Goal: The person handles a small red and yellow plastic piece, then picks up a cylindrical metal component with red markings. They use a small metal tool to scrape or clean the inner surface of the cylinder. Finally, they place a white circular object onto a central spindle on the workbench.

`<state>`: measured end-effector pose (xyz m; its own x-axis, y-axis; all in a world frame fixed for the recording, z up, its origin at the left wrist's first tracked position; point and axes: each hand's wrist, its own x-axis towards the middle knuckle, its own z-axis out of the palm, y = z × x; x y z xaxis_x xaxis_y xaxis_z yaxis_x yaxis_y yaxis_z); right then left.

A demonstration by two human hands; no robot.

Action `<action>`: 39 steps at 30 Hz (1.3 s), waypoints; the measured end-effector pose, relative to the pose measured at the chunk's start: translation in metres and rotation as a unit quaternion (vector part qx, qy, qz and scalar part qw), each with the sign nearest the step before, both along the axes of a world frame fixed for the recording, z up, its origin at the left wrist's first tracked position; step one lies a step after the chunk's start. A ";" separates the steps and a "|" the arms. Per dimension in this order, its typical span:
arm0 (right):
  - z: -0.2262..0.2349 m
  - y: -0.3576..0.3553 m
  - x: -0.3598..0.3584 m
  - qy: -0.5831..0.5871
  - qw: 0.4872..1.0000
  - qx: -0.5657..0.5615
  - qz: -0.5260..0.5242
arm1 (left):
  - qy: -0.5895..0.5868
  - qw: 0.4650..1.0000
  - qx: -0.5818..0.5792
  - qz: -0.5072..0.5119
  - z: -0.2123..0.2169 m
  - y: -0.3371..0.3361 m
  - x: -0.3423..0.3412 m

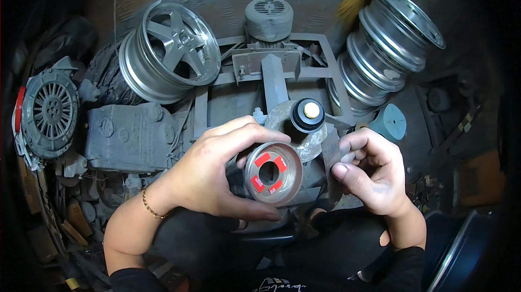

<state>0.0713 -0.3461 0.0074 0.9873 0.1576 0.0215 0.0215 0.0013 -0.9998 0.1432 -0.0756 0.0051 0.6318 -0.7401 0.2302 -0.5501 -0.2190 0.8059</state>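
Note:
My left hand (214, 164) is curled around a shallow round metal cup (297, 175), thumb below and fingers above its rim. Inside the cup, several red tape pieces (258, 183) surround a central hole. In my right hand (380, 178), a thin grey strip (330, 159) is pinched between thumb and fingers, just right of the cup and apart from it. I cannot tell what the strip is made of. Beyond both hands, a black round piece with a yellow centre (311, 110) sits on a grey metal disc (279, 116).
A grey motor (268, 21) stands on a metal frame (336, 75) ahead. One alloy wheel (182, 48) leans at left; stacked wheel rims (388, 48) stand at right, near a straw broom (353, 4). A dusty gearbox-like casing (127, 135) and a blue-green roll (388, 122) flank my hands.

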 end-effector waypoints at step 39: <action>-0.007 0.012 0.006 -0.392 0.836 -0.377 0.072 | 0.030 0.999 -0.007 -0.038 -0.001 -0.004 -0.005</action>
<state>0.0774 -0.3343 0.0008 0.6865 0.5337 0.4938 0.7240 -0.5644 -0.3965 0.1384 -0.0796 0.0036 0.5860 -0.7839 0.2052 -0.5163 -0.1660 0.8402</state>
